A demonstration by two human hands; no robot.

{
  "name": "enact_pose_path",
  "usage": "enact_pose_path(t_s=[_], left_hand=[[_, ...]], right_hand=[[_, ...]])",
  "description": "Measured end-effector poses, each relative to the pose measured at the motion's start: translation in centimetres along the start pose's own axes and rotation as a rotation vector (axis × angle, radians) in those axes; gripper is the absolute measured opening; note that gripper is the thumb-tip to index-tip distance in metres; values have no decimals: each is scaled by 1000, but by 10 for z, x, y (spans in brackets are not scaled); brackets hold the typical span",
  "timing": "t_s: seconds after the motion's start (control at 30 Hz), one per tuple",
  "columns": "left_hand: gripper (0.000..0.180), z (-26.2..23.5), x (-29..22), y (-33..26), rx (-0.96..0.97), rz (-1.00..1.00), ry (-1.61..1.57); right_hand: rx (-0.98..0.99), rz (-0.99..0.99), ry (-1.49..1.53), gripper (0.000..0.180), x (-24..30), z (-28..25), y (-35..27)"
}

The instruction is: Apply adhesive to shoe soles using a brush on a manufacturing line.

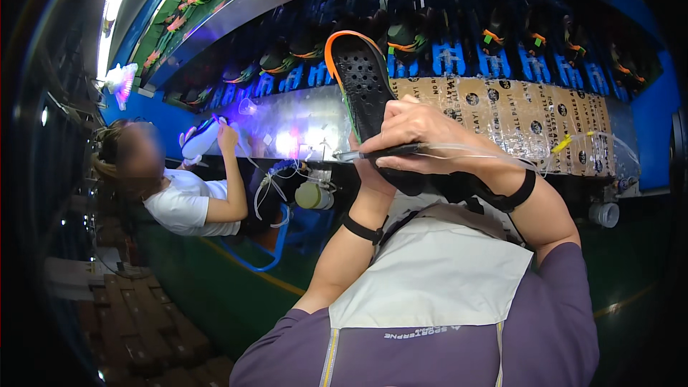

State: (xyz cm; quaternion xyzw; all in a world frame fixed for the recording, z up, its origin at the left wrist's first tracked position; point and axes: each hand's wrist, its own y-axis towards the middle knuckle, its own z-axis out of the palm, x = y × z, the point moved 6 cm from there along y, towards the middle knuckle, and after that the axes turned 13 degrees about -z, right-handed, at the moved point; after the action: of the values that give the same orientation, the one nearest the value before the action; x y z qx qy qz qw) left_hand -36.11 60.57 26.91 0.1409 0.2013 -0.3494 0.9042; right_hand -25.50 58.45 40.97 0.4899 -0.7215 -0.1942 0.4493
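A black shoe (368,93) with a pattern of holes in its underside and an orange edge round its far end is held upright before me. My left hand (374,178) grips its near end from the left and below; most of those fingers are hidden behind it. Across the near part of the shoe, my right hand (424,129) is closed round a slim dark tool (398,152) with a metallic tip pointing left. A thin clear tube (476,149) runs back from this tool along my right forearm.
A bench covered with printed brown cardboard (494,111) lies ahead. Behind it, several dark shoes (408,39) sit on blue holders (448,59). At left, a co-worker (190,197) holds a pale shoe part (201,137). A cream canister (314,196) hangs below the bench.
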Motion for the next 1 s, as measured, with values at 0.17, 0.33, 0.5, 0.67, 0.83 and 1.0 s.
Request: enact_pose_path(t_s=[0.17, 0.33, 0.5, 0.67, 0.83, 1.0], left_hand=[[75, -1, -8, 3, -179, -73, -156], [80, -12, -20, -1, -313, -28, 7], [91, 23, -33, 18, -31, -13, -130], [103, 27, -46, 25, 87, -26, -68], [99, 30, -61, 31, 83, -73, -94], [102, 45, -77, 35, 117, -96, 15]], right_hand=[[-202, 137, -318, 31, -3, -23, -5], [-16, 16, -40, 27, 8, -13, -2], [204, 26, -71, 28, 15, -7, -3], [-20, 152, -120, 33, 8, -25, -12], [254, 1, 96, 33, 30, -17, -4], [155, 99, 17, 34, 27, -28, 0]])
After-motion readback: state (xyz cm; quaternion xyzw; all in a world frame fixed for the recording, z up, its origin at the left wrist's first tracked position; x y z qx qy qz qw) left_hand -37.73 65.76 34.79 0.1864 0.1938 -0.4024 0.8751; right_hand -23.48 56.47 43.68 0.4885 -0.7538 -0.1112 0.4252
